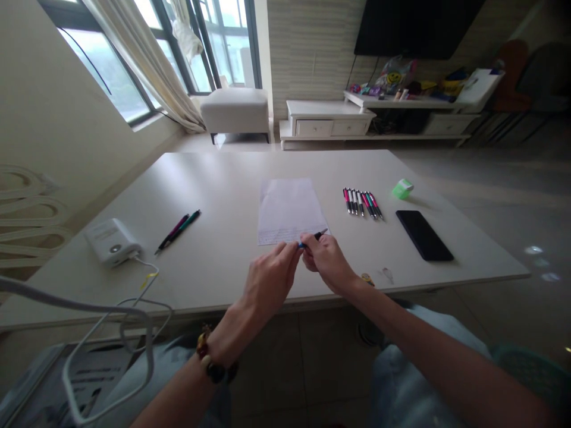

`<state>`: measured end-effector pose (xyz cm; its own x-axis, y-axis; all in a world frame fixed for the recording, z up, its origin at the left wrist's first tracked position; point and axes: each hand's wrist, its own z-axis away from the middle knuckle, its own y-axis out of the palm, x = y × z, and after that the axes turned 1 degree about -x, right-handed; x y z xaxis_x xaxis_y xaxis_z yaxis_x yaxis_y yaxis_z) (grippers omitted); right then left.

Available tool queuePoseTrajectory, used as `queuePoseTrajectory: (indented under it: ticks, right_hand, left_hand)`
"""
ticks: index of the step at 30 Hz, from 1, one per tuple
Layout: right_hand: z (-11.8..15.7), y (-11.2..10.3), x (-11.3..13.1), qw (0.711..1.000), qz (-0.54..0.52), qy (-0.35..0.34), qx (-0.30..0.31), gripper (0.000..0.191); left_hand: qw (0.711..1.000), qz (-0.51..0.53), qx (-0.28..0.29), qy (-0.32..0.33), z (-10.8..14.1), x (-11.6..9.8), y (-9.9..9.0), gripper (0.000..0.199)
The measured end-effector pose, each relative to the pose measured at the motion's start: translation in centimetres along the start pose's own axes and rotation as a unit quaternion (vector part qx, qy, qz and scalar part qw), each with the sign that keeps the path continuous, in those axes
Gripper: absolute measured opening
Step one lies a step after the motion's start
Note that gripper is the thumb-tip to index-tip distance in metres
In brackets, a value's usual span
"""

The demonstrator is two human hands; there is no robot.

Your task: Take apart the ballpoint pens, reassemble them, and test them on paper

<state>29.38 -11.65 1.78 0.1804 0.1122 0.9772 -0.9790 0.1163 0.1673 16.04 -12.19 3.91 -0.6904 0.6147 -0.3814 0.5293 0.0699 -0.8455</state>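
Note:
A blue pen with a black grip point(318, 235) is held between both hands, just above the near edge of a sheet of paper point(291, 202). My left hand point(270, 272) pinches its blue end, while the fingers of my right hand point(328, 258) close round its middle. The metal-coloured tip points away to the upper right. Lines of small writing show on the lower part of the paper; the rest looks blank. Right of the sheet lies a row of several pens point(362, 203) with pink, white and green barrels. Two more pens point(178, 230) lie side by side on the left.
All this is on a white table point(227, 184). A black phone point(423, 235) and a small green container point(402, 189) are at the right. A white device point(112, 241) stands at the left, its cable point(147, 297) looping over the near edge. Small flat items point(387, 274) lie near my right forearm.

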Motion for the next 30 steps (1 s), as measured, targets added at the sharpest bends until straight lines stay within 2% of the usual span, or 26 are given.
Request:
queuePoseTrajectory:
  ticks: [3,5,6,9,10,11,12,13,15,17,19,21,24,27,30]
  right_hand:
    - [0.4,-0.3,0.4,0.998,0.047,-0.030,0.019,0.046]
    - [1.0,-0.4,1.0,0.994,0.086,-0.038,0.047,0.046]
    - [1.3,-0.5,1.5,0.991,0.107,-0.041,0.063,0.047]
    - [2.2,-0.8,3.2,0.978,0.156,-0.066,0.119,0.046]
    - [2.3,-0.9,3.7,0.973,0.167,-0.081,0.137,0.045]
    - [2.3,-1.0,4.0,0.968,0.177,-0.094,0.153,0.045]
    - [2.1,-1.1,4.1,0.964,0.183,-0.104,0.161,0.045]
    - [1.8,-1.2,4.0,0.964,0.186,-0.107,0.159,0.046]
    - [1.2,-1.3,3.1,0.973,0.180,-0.094,0.111,0.048]
    - [0.6,-1.1,1.8,0.981,0.172,-0.073,0.041,0.051]
    - [0.3,-0.7,0.7,0.985,0.163,-0.063,-0.010,0.055]
    - [0.3,-0.2,0.0,0.986,0.148,-0.059,-0.043,0.057]
    - [0.3,0.5,-0.1,0.989,0.116,-0.057,-0.076,0.058]
    - [0.1,0.7,0.2,0.989,0.100,-0.062,-0.088,0.056]
    - [-0.2,0.6,0.6,0.987,0.114,-0.075,-0.082,0.052]
  left_hand:
    - [0.979,0.192,0.051,-0.054,-0.4,-0.3,-1.4,0.030]
    - [0.930,0.327,0.115,-0.123,-0.7,0.1,-2.2,0.033]
    - [0.889,0.395,0.163,-0.166,-0.8,0.5,-2.5,0.035]
    - [0.721,0.553,0.332,-0.254,-1.0,1.9,-2.9,0.036]
    - [0.680,0.580,0.366,-0.260,-1.0,2.3,-2.9,0.035]
    - [0.663,0.594,0.377,-0.256,-1.1,2.6,-2.7,0.035]
    - [0.672,0.595,0.367,-0.244,-1.2,2.8,-2.5,0.035]
    - [0.704,0.583,0.336,-0.226,-1.2,2.9,-2.3,0.035]
    - [0.805,0.513,0.235,-0.185,-1.4,2.8,-1.5,0.033]
    - [0.899,0.393,0.124,-0.149,-1.3,2.4,-0.7,0.029]
    - [0.957,0.265,0.031,-0.113,-1.0,2.0,0.1,0.024]
    - [0.984,0.160,-0.030,-0.066,-0.6,1.8,0.8,0.022]
    - [0.996,0.043,-0.083,0.002,-0.2,1.6,1.3,0.024]
    - [0.994,-0.051,-0.092,0.043,-0.2,1.5,1.4,0.024]
    - [0.991,-0.104,-0.073,0.051,-0.4,1.1,1.2,0.022]
